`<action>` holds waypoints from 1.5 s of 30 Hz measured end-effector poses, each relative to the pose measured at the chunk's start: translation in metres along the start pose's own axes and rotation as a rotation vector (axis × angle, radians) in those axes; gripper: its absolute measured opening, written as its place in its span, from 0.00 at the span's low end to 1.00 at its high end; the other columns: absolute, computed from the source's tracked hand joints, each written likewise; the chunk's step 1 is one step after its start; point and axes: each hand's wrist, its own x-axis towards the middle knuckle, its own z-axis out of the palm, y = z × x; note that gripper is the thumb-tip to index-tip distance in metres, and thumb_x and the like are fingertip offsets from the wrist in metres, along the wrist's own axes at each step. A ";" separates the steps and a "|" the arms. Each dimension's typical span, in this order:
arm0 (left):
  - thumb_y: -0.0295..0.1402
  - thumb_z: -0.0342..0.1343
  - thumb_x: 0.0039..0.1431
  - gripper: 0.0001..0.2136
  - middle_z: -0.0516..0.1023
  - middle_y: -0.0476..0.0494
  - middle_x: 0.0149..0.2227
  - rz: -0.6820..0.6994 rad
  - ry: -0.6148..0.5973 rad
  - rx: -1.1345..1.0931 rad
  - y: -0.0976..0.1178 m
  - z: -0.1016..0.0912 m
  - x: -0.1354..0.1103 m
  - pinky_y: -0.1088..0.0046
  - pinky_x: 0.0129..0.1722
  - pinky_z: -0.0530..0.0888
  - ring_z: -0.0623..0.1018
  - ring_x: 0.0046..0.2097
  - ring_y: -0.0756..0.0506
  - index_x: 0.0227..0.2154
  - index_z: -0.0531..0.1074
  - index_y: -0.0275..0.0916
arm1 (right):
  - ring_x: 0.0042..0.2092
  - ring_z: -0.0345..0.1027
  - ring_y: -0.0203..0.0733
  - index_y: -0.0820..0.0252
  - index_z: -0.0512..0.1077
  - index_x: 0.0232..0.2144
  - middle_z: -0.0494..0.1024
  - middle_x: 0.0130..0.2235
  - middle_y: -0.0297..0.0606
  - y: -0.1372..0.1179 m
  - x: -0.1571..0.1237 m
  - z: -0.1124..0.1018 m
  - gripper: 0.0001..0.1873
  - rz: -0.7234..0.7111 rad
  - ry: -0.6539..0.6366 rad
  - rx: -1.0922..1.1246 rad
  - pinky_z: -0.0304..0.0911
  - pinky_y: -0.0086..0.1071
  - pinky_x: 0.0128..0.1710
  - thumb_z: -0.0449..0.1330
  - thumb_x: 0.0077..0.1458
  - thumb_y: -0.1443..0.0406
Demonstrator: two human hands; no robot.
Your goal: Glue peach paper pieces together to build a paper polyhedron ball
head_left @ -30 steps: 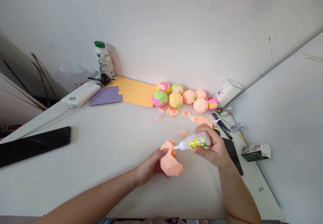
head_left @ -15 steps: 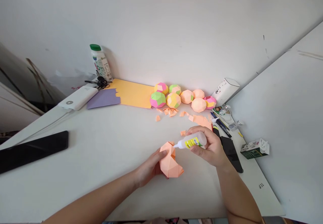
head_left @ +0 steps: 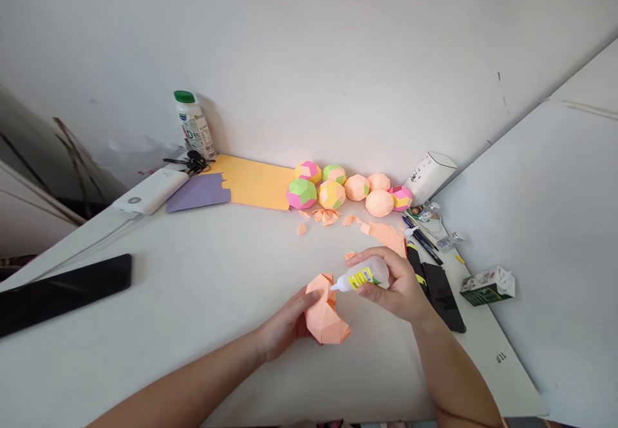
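My left hand (head_left: 288, 322) is closed around a partly built peach paper ball (head_left: 324, 318), its thumb on top and its other fingers mostly hidden beneath. The ball has an open gap on its right side. In my right hand (head_left: 398, 286) is a clear glue bottle (head_left: 362, 275) with a yellow label, tilted so that its white nozzle points left and down at the edge of the gap. Whether the nozzle tip touches the paper I cannot tell. Just behind the bottle lies a small peach paper piece (head_left: 350, 256).
Several finished paper balls (head_left: 331, 195) stand along the wall, with peach scraps (head_left: 327, 216) before them. Orange sheet (head_left: 258, 183), purple sheet (head_left: 199, 193) and white power bank (head_left: 152, 191) lie left; a black phone (head_left: 443, 296), pens (head_left: 421, 238) and small carton (head_left: 487, 285) are right.
The glue bottle in my right hand has shifted slightly left and down, its nozzle moving lower along the ball's gap edge. My left hand keeps its hold on the ball.
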 end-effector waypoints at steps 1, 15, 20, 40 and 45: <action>0.47 0.48 0.61 0.21 0.73 0.40 0.42 -0.001 0.001 0.001 0.001 0.001 0.000 0.69 0.35 0.71 0.74 0.39 0.42 0.53 0.65 0.42 | 0.49 0.70 0.49 0.54 0.71 0.40 0.78 0.41 0.39 0.001 0.000 0.000 0.16 -0.010 0.004 0.008 0.67 0.38 0.45 0.67 0.49 0.59; 0.47 0.47 0.62 0.22 0.74 0.40 0.42 0.000 -0.018 0.001 0.003 0.003 -0.002 0.68 0.37 0.71 0.74 0.40 0.42 0.55 0.64 0.42 | 0.46 0.72 0.49 0.55 0.71 0.38 0.78 0.37 0.40 0.008 0.001 0.008 0.18 -0.071 0.110 0.052 0.69 0.36 0.40 0.69 0.46 0.57; 0.48 0.47 0.61 0.22 0.74 0.40 0.41 -0.005 -0.004 0.014 0.003 0.002 -0.001 0.70 0.34 0.70 0.74 0.39 0.43 0.55 0.63 0.43 | 0.38 0.72 0.44 0.55 0.71 0.37 0.78 0.37 0.40 0.009 -0.001 0.010 0.17 -0.066 0.150 0.085 0.69 0.35 0.37 0.69 0.46 0.57; 0.47 0.48 0.61 0.21 0.72 0.41 0.41 0.004 -0.015 0.005 0.004 0.003 -0.002 0.69 0.35 0.70 0.73 0.39 0.42 0.53 0.64 0.43 | 0.36 0.71 0.42 0.56 0.70 0.37 0.77 0.36 0.39 0.012 0.001 0.012 0.18 -0.020 0.179 0.153 0.69 0.35 0.37 0.69 0.45 0.57; 0.47 0.48 0.61 0.21 0.72 0.41 0.42 0.000 -0.016 0.006 0.006 0.004 -0.003 0.69 0.35 0.70 0.73 0.40 0.42 0.53 0.63 0.44 | 0.40 0.72 0.46 0.57 0.69 0.38 0.78 0.38 0.42 0.014 0.001 0.012 0.19 0.010 0.184 0.156 0.70 0.36 0.37 0.68 0.46 0.57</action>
